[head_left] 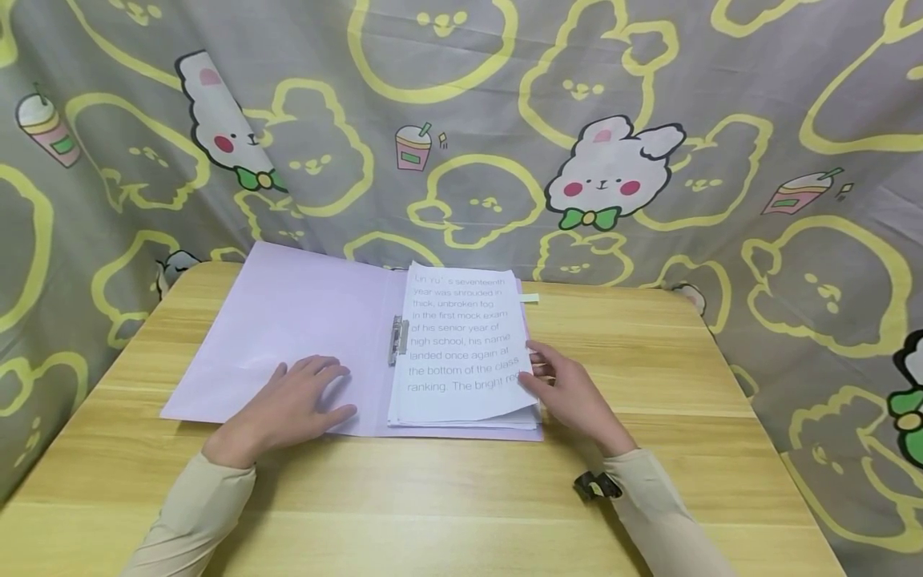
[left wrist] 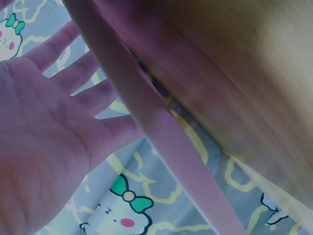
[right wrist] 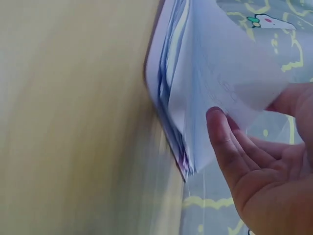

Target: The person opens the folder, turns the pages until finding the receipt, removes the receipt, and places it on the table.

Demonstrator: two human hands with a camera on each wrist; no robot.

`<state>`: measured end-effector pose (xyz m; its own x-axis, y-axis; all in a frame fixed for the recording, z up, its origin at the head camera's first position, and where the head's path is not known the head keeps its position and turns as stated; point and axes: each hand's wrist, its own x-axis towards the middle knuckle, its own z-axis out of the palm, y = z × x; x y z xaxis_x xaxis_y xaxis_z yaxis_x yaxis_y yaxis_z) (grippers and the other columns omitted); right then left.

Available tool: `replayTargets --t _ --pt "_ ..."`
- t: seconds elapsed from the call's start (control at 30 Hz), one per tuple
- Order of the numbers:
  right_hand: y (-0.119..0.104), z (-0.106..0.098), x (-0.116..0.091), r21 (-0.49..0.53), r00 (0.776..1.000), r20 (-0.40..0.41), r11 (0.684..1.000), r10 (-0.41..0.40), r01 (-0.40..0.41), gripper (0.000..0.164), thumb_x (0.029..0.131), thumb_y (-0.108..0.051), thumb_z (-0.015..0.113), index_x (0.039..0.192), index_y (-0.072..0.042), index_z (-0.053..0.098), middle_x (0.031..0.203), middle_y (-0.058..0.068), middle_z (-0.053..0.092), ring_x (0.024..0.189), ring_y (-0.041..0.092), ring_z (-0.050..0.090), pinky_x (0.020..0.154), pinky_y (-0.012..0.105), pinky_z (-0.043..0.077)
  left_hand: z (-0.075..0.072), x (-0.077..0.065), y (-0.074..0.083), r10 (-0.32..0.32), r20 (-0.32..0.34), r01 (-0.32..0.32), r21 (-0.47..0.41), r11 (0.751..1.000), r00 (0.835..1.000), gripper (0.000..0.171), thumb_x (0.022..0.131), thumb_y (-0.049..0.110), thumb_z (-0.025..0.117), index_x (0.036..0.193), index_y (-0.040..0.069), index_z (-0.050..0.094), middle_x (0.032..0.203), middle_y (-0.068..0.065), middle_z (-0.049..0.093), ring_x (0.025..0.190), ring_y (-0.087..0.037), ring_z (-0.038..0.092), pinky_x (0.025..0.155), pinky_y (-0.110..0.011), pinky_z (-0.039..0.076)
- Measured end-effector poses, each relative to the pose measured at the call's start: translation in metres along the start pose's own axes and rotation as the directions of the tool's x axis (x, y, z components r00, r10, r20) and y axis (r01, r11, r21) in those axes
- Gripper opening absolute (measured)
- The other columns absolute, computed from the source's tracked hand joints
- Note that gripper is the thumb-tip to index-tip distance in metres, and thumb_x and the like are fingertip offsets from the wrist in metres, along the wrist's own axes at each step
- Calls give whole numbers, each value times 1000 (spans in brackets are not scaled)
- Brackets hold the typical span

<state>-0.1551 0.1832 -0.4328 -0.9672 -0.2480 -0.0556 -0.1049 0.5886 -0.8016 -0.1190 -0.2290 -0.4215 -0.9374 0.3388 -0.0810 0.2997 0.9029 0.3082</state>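
A lilac folder (head_left: 303,296) lies spread out on the table, with a stack of printed sheets beside its metal clip (head_left: 397,340). My right hand (head_left: 570,397) pinches the right edge of the top sheet (head_left: 461,353) between thumb and fingers. That edge bends up from the stack, and in the right wrist view the sheet (right wrist: 230,63) stands away from the pages below. My left hand (head_left: 296,405) is on the lower part of the folder's left cover, fingers spread. In the left wrist view, the left hand's (left wrist: 54,117) fingertips are hidden behind the cover's edge (left wrist: 161,132).
The wooden table (head_left: 634,361) reaches beyond the folder on all sides. A pale tab (head_left: 530,299) sticks out at the stack's upper right. A black strap-like item (head_left: 597,486) is at the right wrist. Behind hangs a patterned curtain (head_left: 476,120).
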Motion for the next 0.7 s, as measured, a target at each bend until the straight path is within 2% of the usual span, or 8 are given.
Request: replayTargets --t 0.1,0.27,0.5,0.7 --pt "0 1 2 103 1000 -10 994 22 -21 63 101 -22 64 156 -4 40 138 15 62 123 30 64 103 44 52 0 0 0 -2 0 2 0 1000 1000 64 94 50 68 138 4 61 147 -21 54 138 -45 45 108 -80 24" --pt "-3 2 5 243 997 -15 967 81 -75 60 104 -25 59 156 -4 38 146 18 56 128 31 61 106 43 50 1 0 0 -6 5 6 0 1000 1000 64 94 50 68 138 4 61 147 -21 54 138 -45 46 108 -80 25" --pt "-5 5 9 381 991 16 916 130 -126 55 107 -25 52 156 -4 39 159 17 43 134 35 55 107 47 50 0 2 1 -11 12 11 -7 1000 1000 63 94 49 68 137 4 61 147 -22 54 138 -46 45 108 -80 24" --pt "-11 10 14 455 985 33 875 167 -164 53 109 -27 47 157 -8 37 158 10 43 138 33 51 110 50 47 -1 2 1 0 7 0 -7 1000 1000 62 94 50 68 135 4 63 146 -23 55 137 -47 46 107 -80 26"
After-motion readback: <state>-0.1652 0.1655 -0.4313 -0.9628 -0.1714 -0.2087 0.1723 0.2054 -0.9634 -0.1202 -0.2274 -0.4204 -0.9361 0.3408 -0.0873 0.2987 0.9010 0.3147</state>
